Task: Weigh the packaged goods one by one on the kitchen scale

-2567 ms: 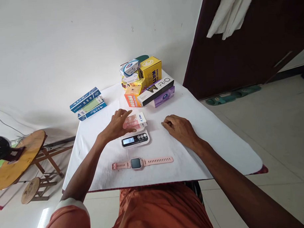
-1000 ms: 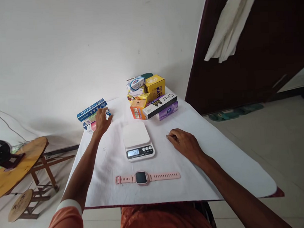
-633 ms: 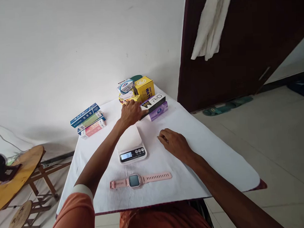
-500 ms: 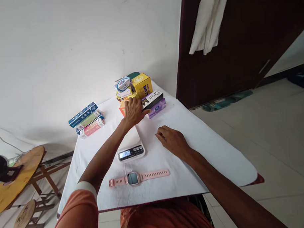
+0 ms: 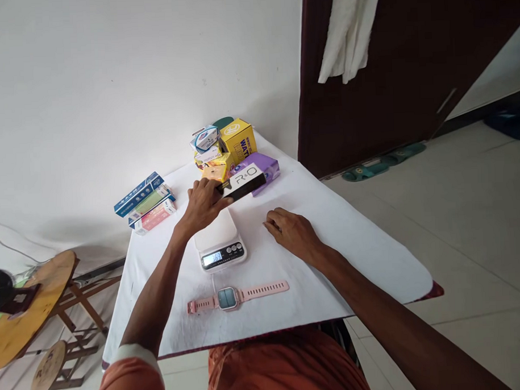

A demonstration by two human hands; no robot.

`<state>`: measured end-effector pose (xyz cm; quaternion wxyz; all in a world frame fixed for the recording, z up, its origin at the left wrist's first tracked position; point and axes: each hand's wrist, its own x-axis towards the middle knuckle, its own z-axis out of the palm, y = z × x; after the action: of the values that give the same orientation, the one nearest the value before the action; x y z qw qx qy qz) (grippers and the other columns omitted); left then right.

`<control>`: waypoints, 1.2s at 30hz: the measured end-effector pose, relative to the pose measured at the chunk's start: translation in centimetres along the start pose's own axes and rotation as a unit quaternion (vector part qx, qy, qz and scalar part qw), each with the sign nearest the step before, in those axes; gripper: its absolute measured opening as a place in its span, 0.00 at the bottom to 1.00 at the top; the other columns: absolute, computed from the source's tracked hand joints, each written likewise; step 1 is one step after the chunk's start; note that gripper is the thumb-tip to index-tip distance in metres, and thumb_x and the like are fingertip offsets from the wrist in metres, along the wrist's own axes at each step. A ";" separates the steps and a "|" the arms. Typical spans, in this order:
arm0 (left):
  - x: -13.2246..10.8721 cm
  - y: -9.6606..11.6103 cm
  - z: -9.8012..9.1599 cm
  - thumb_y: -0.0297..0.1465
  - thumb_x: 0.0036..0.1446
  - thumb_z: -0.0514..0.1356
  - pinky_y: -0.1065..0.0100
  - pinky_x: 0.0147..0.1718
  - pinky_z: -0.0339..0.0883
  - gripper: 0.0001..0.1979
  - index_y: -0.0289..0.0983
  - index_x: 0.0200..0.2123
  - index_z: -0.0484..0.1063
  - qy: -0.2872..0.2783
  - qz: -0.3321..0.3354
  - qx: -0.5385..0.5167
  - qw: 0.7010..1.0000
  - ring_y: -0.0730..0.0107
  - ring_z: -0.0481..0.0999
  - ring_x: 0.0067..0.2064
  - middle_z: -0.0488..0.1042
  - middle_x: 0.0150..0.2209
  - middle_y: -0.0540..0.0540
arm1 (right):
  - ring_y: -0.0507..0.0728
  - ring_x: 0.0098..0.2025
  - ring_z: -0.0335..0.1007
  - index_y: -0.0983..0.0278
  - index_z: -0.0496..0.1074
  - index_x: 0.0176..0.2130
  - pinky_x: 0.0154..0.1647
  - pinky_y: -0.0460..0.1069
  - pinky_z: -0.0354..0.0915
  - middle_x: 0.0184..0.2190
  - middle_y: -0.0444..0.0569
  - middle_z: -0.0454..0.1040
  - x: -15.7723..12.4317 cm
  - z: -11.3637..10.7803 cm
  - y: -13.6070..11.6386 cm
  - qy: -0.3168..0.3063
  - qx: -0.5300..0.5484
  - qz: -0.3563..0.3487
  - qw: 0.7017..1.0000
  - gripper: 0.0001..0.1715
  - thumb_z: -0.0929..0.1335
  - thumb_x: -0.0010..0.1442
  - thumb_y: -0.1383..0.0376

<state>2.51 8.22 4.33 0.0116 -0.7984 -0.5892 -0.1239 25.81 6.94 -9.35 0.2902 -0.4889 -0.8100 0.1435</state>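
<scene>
My left hand (image 5: pixel 203 205) is closed on the left end of a long black and white box (image 5: pixel 245 182), holding it above the far part of a white digital kitchen scale (image 5: pixel 216 236). The scale's lit display appears to read 363. My right hand (image 5: pixel 292 231) rests on the table to the right of the scale, fingers curled in; what they hold, if anything, is hidden. Behind the held box lie a purple box (image 5: pixel 267 165) and an orange box (image 5: pixel 215 172). A pink-strapped smartwatch (image 5: pixel 228 298) lies in front of the scale.
Blue, green and pink boxes (image 5: pixel 145 202) stand grouped at the table's left. At the back are a yellow box (image 5: pixel 240 140) and a small blue-white box (image 5: pixel 204 139) on others. The white-covered table (image 5: pixel 351 254) meets the wall. Wooden stools (image 5: pixel 52 361) stand left.
My left hand has lifted the black and white box off the purple box and brought it left and nearer, above the scale. My right hand stays in place on the table.
</scene>
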 end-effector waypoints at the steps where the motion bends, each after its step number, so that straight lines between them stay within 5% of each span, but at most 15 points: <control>1: -1.5 -0.7 -0.4 0.45 0.67 0.59 0.51 0.50 0.63 0.18 0.41 0.52 0.70 -0.012 -0.001 -0.008 1.000 0.52 0.68 0.51 0.72 0.49 0.42 | 0.57 0.33 0.71 0.61 0.70 0.34 0.34 0.50 0.59 0.36 0.51 0.76 0.0 0.0 0.0 0.000 -0.001 -0.001 1.000 0.12 0.63 0.70 0.64; 7: -8.2 -3.6 0.3 0.43 0.66 0.62 0.51 0.50 0.63 0.16 0.41 0.52 0.71 -0.047 -0.052 -0.023 0.997 0.53 0.69 0.51 0.71 0.48 0.43 | 0.56 0.31 0.68 0.60 0.68 0.31 0.33 0.51 0.57 0.33 0.50 0.75 -0.1 0.2 0.0 0.012 0.001 -0.009 1.000 0.13 0.63 0.69 0.64; 15: -9.8 -4.3 1.6 0.41 0.63 0.65 0.47 0.53 0.64 0.24 0.42 0.60 0.68 -0.053 -0.077 -0.035 0.995 0.49 0.69 0.54 0.72 0.52 0.40 | 0.56 0.29 0.68 0.60 0.68 0.30 0.32 0.50 0.58 0.30 0.49 0.75 -0.1 0.5 0.2 0.037 0.021 -0.015 0.999 0.13 0.63 0.67 0.63; 18: -9.8 -5.1 -0.4 0.44 0.63 0.66 0.47 0.56 0.65 0.31 0.43 0.65 0.64 0.015 -0.059 -0.080 0.995 0.50 0.70 0.57 0.72 0.55 0.39 | 0.56 0.30 0.69 0.60 0.69 0.30 0.33 0.50 0.59 0.31 0.49 0.75 -0.1 0.7 0.4 0.033 0.019 -0.013 0.999 0.12 0.63 0.67 0.63; 22: -9.6 -5.9 -4.0 0.43 0.66 0.63 0.53 0.57 0.68 0.24 0.44 0.62 0.67 0.166 -0.046 -0.102 0.980 0.56 0.73 0.56 0.73 0.54 0.42 | 0.57 0.31 0.70 0.60 0.69 0.31 0.33 0.51 0.60 0.32 0.50 0.75 -0.1 0.8 0.5 0.030 0.014 -0.012 0.999 0.12 0.64 0.67 0.62; 24: -9.6 -5.6 -4.7 0.43 0.66 0.64 0.53 0.56 0.68 0.23 0.44 0.61 0.68 0.194 -0.046 -0.093 0.976 0.57 0.74 0.55 0.74 0.54 0.42 | 0.57 0.31 0.70 0.60 0.69 0.31 0.33 0.51 0.60 0.32 0.50 0.75 -0.1 0.7 0.5 0.029 0.013 -0.013 0.999 0.12 0.63 0.67 0.62; 26: -9.6 -4.8 -4.0 0.43 0.65 0.64 0.52 0.56 0.68 0.24 0.43 0.60 0.68 0.174 -0.034 -0.085 0.980 0.55 0.73 0.56 0.74 0.54 0.42 | 0.57 0.31 0.70 0.60 0.69 0.31 0.33 0.51 0.60 0.32 0.50 0.75 -0.1 0.6 0.4 0.024 0.013 -0.013 1.000 0.12 0.63 0.67 0.62; 32: -10.3 -2.6 1.8 0.38 0.63 0.66 0.48 0.54 0.66 0.24 0.40 0.60 0.68 -0.027 -0.087 -0.019 0.996 0.48 0.72 0.56 0.74 0.54 0.38 | 0.57 0.29 0.70 0.59 0.66 0.30 0.32 0.51 0.60 0.31 0.49 0.75 -0.3 0.5 0.4 0.025 0.027 -0.023 0.999 0.14 0.62 0.67 0.59; 36: -11.3 -4.2 2.1 0.33 0.64 0.64 0.53 0.52 0.66 0.19 0.41 0.57 0.69 -0.010 -0.112 -0.055 0.992 0.53 0.72 0.53 0.74 0.52 0.42 | 0.56 0.27 0.69 0.59 0.64 0.29 0.29 0.51 0.59 0.29 0.48 0.74 -0.3 0.6 0.6 0.029 0.038 -0.036 0.998 0.15 0.61 0.67 0.58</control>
<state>-4.14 -0.71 -0.60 -0.0524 -0.7278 -0.6674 -0.1484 26.00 7.04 -10.25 0.3374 -0.4521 -0.8121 0.1492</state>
